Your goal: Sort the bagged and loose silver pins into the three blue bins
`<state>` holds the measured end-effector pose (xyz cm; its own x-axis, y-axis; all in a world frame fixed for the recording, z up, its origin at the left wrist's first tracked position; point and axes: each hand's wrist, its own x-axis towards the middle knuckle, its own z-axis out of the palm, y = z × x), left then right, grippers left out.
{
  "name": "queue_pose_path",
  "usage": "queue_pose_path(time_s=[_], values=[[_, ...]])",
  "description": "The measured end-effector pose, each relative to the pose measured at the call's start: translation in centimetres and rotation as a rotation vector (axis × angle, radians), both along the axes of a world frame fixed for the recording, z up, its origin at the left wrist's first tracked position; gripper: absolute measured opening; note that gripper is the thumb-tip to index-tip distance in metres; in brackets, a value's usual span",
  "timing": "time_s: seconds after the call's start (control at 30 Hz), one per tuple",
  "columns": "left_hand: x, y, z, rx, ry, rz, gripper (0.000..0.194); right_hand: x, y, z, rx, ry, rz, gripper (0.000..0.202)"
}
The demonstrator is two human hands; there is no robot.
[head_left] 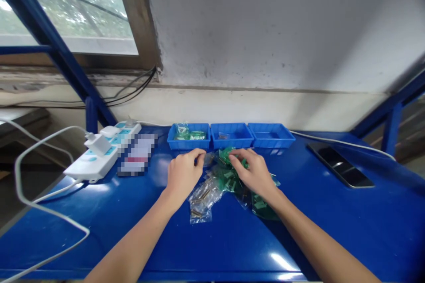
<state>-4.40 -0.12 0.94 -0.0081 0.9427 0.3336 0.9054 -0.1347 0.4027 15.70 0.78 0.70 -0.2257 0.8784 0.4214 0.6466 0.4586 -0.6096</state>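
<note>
My left hand [186, 170] has its fingers curled together beside a small clear bag [208, 158], which sits at its fingertips. My right hand [254, 170] is bent over a green bag [226, 154], with thumb and fingers pinched near its edge. Under and between both hands lies a pile of green bags [229, 179]. Clear bags with metal pieces [202, 199] spread in front of my left hand. Behind the hands stand three blue trays: the left tray [189, 144] holds green and clear bags, the middle tray [232, 143] a small clear bag, the right tray [272, 142] nothing visible.
A white power strip [99, 159] with plugs and looping white cables stands at the left, beside a blurred-out flat item [137, 154]. A black phone [340, 165] lies on the blue table [348, 230] at the right. The wall rises behind the trays.
</note>
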Motion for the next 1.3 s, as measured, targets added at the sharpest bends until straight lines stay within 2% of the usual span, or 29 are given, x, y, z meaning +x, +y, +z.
queue_pose_path(time_s=[0.13, 0.27, 0.37, 0.53, 0.67, 0.77, 0.83, 0.9, 0.97, 1.03, 1.07, 1.13, 1.23, 1.3], values=[[0.1, -0.5, 0.4, 0.104, 0.015, -0.032, 0.026, -1.6, -0.7, 0.0, -0.197, 0.11, 0.138, 0.031], [0.9, -1.1, 0.1, 0.194, -0.024, -0.212, 0.025, -1.9, -1.0, 0.1, -0.471, 0.374, 0.224, 0.044], [1.2, -1.3, -0.1, 0.317, 0.023, -0.375, 0.024, -1.8, -1.0, 0.3, -0.624, 0.568, 0.225, 0.043], [1.0, -1.2, 0.2, 0.449, 0.087, -0.549, 0.024, -1.8, -1.4, 0.4, -0.759, 0.825, 0.241, 0.036], [1.0, -1.0, 0.3, 0.428, 0.111, -0.638, 0.025, -2.4, -1.4, 0.0, -0.616, 0.935, 0.14, 0.024], [1.3, -0.9, 0.0, 0.337, 0.059, -0.571, 0.022, -2.0, -0.7, 0.4, -0.337, 0.893, 0.006, 0.017], [1.6, -1.0, -0.4, 0.207, 0.042, -0.465, 0.024, -0.5, 0.0, 1.5, -0.053, 0.848, -0.127, 0.015], [1.8, -1.1, -0.8, 0.059, 0.076, -0.376, 0.033, 1.8, 0.7, 3.2, 0.308, 0.796, -0.319, 0.016], [2.0, -1.2, -1.2, -0.051, 0.124, -0.345, 0.043, 4.2, 1.4, 5.1, 0.696, 0.708, -0.527, 0.019], [2.2, -1.4, -1.5, -0.106, 0.134, -0.358, 0.044, 5.8, 2.0, 6.4, 0.951, 0.57, -0.645, 0.021], [2.3, -1.4, -1.6, -0.119, 0.126, -0.367, 0.043, 6.1, 2.4, 6.6, 0.999, 0.485, -0.66, 0.021], [2.4, -1.5, -1.6, -0.136, 0.101, -0.373, 0.039, 5.7, 3.2, 6.0, 0.907, 0.265, -0.589, 0.022], [2.5, -1.4, -1.6, -0.143, 0.077, -0.346, 0.033, 4.2, 3.8, 3.8, 0.537, -0.127, -0.284, 0.025], [2.4, -1.2, -1.5, -0.138, 0.074, -0.301, 0.031, 3.8, 3.4, 2.5, 0.347, -0.27, -0.114, 0.031]])
